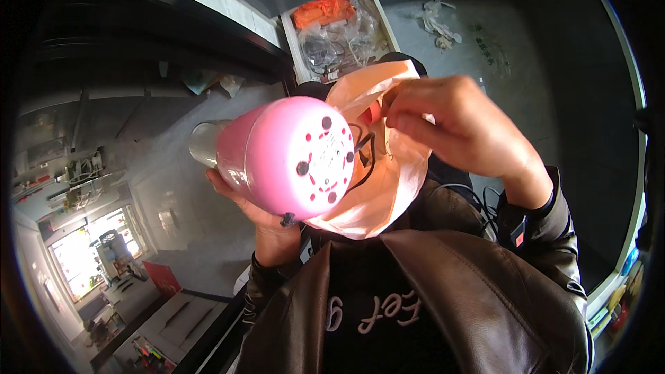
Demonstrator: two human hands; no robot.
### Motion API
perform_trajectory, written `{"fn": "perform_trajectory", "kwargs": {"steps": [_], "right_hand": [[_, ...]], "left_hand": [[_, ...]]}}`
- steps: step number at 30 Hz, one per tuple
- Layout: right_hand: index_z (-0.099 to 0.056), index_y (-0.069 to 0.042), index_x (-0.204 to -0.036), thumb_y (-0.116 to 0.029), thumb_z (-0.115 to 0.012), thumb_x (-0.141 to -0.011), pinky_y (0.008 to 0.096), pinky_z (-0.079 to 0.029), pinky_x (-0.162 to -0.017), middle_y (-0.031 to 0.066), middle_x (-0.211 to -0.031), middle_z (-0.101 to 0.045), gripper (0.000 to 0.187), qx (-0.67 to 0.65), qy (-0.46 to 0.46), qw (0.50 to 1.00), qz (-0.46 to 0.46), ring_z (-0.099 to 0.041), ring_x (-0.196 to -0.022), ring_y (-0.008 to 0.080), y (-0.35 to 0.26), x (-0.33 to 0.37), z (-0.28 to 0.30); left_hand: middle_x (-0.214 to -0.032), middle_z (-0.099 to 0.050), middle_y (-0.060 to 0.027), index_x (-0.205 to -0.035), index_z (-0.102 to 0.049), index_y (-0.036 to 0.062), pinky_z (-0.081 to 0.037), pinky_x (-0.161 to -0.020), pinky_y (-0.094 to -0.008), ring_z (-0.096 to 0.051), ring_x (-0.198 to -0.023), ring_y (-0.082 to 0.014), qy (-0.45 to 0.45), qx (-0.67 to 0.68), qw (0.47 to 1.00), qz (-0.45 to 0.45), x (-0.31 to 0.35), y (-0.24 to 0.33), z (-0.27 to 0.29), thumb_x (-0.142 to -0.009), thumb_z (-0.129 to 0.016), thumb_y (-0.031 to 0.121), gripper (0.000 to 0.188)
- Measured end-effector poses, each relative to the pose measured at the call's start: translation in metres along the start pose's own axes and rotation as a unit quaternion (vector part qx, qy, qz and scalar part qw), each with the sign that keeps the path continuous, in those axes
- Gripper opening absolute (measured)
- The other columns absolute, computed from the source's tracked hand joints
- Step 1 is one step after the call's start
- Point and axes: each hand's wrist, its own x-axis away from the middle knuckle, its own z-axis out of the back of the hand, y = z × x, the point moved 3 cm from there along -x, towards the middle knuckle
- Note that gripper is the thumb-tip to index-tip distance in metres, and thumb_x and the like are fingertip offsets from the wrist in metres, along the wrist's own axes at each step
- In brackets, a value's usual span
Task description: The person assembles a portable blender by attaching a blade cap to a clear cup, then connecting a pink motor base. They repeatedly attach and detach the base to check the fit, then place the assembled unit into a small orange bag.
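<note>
A pink, rounded small appliance (277, 152), possibly a blender, is tipped so its underside with dark round feet and small vent holes shows. A clear cylindrical part (203, 144) extends from its far end at the left. My left hand (267, 225) grips it from below and behind, fingers partly hidden. Just right of it, a peach-coloured bag (395, 197) gapes in my lap. A black cord (373, 156) loops between the appliance and the bag. My right hand (467, 125) is closed at the bag's upper right edge, next to a red piece (373, 112) whose kind I cannot make out.
Ahead is an open white drawer (391, 31) with orange and clear plastic bags. Crumpled white tissue (436, 24) lies on the grey floor to its right. Dark cables (488, 201) hang by my right sleeve. A long black edge (173, 17) runs along the left.
</note>
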Motion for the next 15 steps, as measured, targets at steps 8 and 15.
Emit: {"fn": "perform_trajectory", "kwargs": {"steps": [8, 15], "right_hand": [[-0.076, -0.004, -0.099, -0.005, -0.066, -0.085, 0.0398, -0.057, -0.087, 0.0137, -0.094, -0.072, 0.018, 0.293, -0.143, 0.945, 0.032, -0.072, -0.099, 0.0302, 0.018, 0.008, -0.054], [-0.077, -0.001, -0.105, -0.014, -0.069, -0.088, 0.0368, -0.056, -0.088, 0.0154, -0.107, -0.075, 0.023, -0.004, -0.152, 0.988, 0.008, -0.070, -0.106, 0.0270, 0.076, -0.028, -0.097]], "left_hand": [[-0.148, -0.055, -0.0177, -0.150, -0.051, 0.0123, -0.042, -0.119, -0.0597, -0.053, -0.139, -0.0372, -0.014, 0.069, 0.997, 0.007, 0.000, -0.017, -0.017, -0.084, -0.073, 0.072, 0.092], [-0.150, -0.053, -0.0193, -0.152, -0.048, 0.0115, -0.044, -0.116, -0.0612, -0.052, -0.139, -0.0391, -0.087, -0.002, 0.996, 0.000, -0.001, -0.022, -0.018, -0.089, -0.067, 0.069, 0.087]]}}
